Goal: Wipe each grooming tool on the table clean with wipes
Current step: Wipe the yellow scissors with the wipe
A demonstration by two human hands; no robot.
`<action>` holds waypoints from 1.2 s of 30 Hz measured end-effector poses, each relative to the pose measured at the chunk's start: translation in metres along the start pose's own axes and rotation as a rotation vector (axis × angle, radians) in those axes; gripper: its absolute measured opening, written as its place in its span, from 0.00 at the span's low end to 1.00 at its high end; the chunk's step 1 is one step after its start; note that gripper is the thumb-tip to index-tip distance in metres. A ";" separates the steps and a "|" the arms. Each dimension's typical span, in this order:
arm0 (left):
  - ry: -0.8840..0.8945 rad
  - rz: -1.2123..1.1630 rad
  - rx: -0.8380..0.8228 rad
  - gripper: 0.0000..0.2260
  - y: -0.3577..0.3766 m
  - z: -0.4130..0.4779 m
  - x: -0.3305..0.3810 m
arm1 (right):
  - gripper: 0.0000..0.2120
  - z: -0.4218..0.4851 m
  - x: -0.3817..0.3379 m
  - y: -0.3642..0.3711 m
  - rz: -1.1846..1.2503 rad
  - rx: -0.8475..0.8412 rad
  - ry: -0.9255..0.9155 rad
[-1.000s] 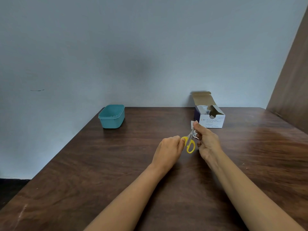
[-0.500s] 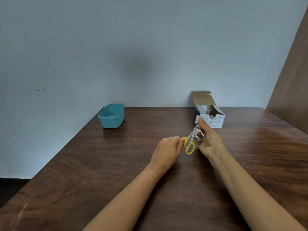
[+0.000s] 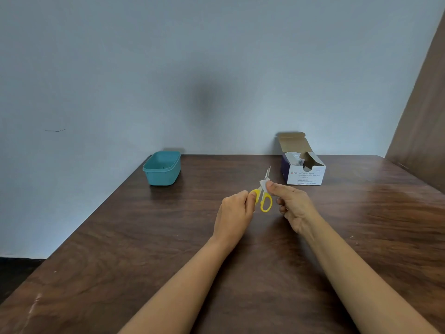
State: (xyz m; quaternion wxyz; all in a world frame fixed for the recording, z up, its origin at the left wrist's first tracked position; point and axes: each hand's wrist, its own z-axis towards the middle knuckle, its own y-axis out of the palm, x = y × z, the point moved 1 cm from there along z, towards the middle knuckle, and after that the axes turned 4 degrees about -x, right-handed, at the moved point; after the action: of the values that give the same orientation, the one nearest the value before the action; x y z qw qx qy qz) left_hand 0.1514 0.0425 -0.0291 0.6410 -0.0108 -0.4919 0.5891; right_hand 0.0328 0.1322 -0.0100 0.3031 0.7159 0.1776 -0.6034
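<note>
Wipe (image 3: 264, 183) pinched in right hand (image 3: 293, 208) slid back down scissors (image 3: 266, 203); left hand (image 3: 234, 213) grips them; blade cleaning continues.

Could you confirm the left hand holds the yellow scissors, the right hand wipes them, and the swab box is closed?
One detail is wrong: the head view shows the swab box open, its flap up. The rest stands.
</note>
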 end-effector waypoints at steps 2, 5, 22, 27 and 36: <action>0.009 0.014 0.006 0.21 0.000 0.000 0.000 | 0.10 -0.001 -0.001 0.001 -0.056 -0.011 -0.019; 0.019 0.046 0.015 0.21 0.000 0.000 0.000 | 0.11 0.000 -0.001 -0.001 -0.129 -0.007 -0.018; -0.037 -0.002 0.060 0.19 0.003 0.002 -0.004 | 0.10 0.000 0.002 0.000 -0.170 -0.009 -0.024; -0.033 -0.016 0.060 0.18 0.002 0.002 -0.001 | 0.09 -0.001 0.003 0.000 -0.104 0.004 -0.031; -0.001 -0.010 0.035 0.26 0.002 0.002 -0.003 | 0.02 -0.009 -0.004 0.007 -0.111 -0.015 -0.135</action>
State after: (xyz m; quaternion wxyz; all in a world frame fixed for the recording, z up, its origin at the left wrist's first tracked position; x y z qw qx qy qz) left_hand 0.1490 0.0402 -0.0313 0.6438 0.0033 -0.4817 0.5946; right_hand 0.0436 0.1334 -0.0040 0.2858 0.6601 0.2008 -0.6650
